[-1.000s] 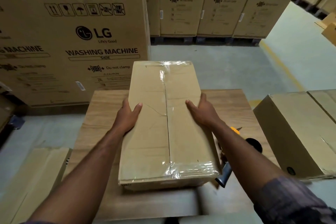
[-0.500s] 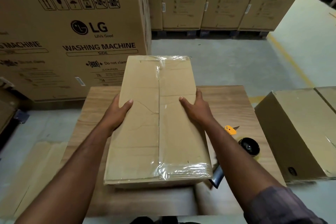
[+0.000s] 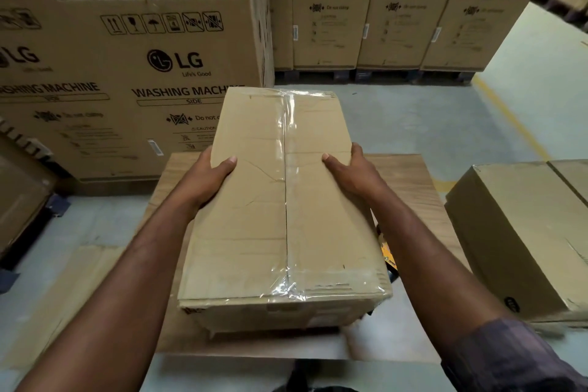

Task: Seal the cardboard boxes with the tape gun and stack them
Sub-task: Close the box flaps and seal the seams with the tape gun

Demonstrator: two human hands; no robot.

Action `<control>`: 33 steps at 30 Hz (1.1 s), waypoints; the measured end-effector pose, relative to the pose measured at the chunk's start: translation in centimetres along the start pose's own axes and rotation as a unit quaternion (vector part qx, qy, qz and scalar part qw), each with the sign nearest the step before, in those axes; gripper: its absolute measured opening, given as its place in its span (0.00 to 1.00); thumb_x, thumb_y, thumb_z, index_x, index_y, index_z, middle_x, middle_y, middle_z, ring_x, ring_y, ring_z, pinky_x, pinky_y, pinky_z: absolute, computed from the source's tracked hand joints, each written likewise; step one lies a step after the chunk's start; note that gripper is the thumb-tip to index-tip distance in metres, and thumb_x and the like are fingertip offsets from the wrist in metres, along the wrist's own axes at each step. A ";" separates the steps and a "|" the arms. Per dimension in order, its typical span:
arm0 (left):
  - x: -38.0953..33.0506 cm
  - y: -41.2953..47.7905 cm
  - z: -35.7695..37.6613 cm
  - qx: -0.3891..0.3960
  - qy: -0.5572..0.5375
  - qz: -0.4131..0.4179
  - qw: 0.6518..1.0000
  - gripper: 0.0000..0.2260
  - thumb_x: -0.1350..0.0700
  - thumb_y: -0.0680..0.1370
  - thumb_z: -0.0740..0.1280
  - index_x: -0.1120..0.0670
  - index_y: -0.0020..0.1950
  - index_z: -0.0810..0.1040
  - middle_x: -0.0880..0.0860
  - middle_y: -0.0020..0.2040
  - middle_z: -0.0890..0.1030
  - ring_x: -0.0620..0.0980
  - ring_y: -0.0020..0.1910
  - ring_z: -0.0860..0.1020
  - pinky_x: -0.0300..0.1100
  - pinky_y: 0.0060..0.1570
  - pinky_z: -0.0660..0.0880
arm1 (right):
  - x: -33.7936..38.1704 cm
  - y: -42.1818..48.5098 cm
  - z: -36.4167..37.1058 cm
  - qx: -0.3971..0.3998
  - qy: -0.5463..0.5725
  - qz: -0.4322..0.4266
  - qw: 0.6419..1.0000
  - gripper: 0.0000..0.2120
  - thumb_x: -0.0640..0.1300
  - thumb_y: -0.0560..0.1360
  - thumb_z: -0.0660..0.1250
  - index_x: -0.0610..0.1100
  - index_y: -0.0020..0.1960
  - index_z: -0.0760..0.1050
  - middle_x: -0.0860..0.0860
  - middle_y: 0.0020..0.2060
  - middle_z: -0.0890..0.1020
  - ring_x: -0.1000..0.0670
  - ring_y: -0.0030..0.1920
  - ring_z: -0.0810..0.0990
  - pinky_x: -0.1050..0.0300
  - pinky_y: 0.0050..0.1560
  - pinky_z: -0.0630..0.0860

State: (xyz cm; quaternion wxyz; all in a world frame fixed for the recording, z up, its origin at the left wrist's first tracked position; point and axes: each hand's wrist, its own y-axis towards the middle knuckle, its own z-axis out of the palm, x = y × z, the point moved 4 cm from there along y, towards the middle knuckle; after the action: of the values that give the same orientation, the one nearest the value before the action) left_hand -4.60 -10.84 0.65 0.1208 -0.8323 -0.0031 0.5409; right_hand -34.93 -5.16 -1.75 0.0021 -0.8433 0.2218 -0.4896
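Looms larger and nearer than 1 s ago: box (image 3: pixel 254 232), taped down the seam and across both ends, seemingly lifted off the counter (image 3: pixel 413 188). Clasped on its 2 long sides by left hand (image 3: pixel 203 181) and right hand (image 3: pixel 353 175), thumbs on top. Now hides the tape gun (image 3: pixel 387 253) bar a yellow bit. Looks sealed; time to stack, probably on the 2nd box (image 3: pixel 525 226) at right.
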 end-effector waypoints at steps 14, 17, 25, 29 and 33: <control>-1.4 -15.4 2.2 -0.024 0.021 0.048 0.998 0.17 0.51 0.83 0.65 0.51 0.72 0.72 0.41 0.53 0.77 0.33 0.45 0.74 0.28 0.36 0.71 | -3.2 -14.4 -6.1 -0.009 0.037 -0.029 0.999 0.30 0.63 0.77 0.69 0.52 0.72 0.65 0.53 0.62 0.79 0.49 0.58 0.79 0.53 0.55 0.75; -1.4 -18.6 3.7 -0.007 -0.032 0.037 0.999 0.17 0.52 0.83 0.65 0.49 0.72 0.70 0.45 0.58 0.80 0.39 0.51 0.78 0.31 0.40 0.75 | -3.9 -17.1 -7.9 -0.009 0.027 -0.023 0.999 0.32 0.64 0.77 0.68 0.52 0.75 0.63 0.52 0.64 0.78 0.49 0.57 0.78 0.53 0.54 0.74; -3.0 -23.4 9.9 0.020 -0.072 0.038 0.996 0.19 0.51 0.83 0.65 0.48 0.73 0.69 0.47 0.58 0.81 0.45 0.54 0.80 0.41 0.48 0.77 | -7.6 -20.2 -14.3 -0.003 -0.004 -0.019 1.000 0.34 0.64 0.77 0.68 0.50 0.76 0.62 0.49 0.68 0.76 0.47 0.59 0.77 0.53 0.53 0.71; -5.1 -24.6 15.3 0.030 -0.071 0.042 0.996 0.17 0.52 0.83 0.65 0.49 0.72 0.70 0.48 0.59 0.81 0.47 0.56 0.81 0.43 0.51 0.78 | -10.9 -20.5 -19.4 -0.009 0.006 -0.011 1.000 0.35 0.64 0.77 0.68 0.51 0.77 0.60 0.49 0.68 0.76 0.47 0.58 0.77 0.52 0.52 0.71; -7.7 -25.9 21.5 0.018 -0.072 0.046 0.996 0.14 0.52 0.83 0.65 0.46 0.68 0.70 0.45 0.53 0.81 0.43 0.51 0.80 0.40 0.44 0.76 | -14.6 -20.1 -24.9 -0.019 0.011 -0.012 1.000 0.37 0.66 0.76 0.68 0.52 0.78 0.60 0.49 0.68 0.76 0.45 0.61 0.77 0.48 0.59 0.76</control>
State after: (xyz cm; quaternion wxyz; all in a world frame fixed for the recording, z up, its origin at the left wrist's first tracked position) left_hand -23.91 17.54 4.64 0.1096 -0.7880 0.0364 0.6047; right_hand -54.25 23.80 3.62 -0.0225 -0.8404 0.2214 -0.4942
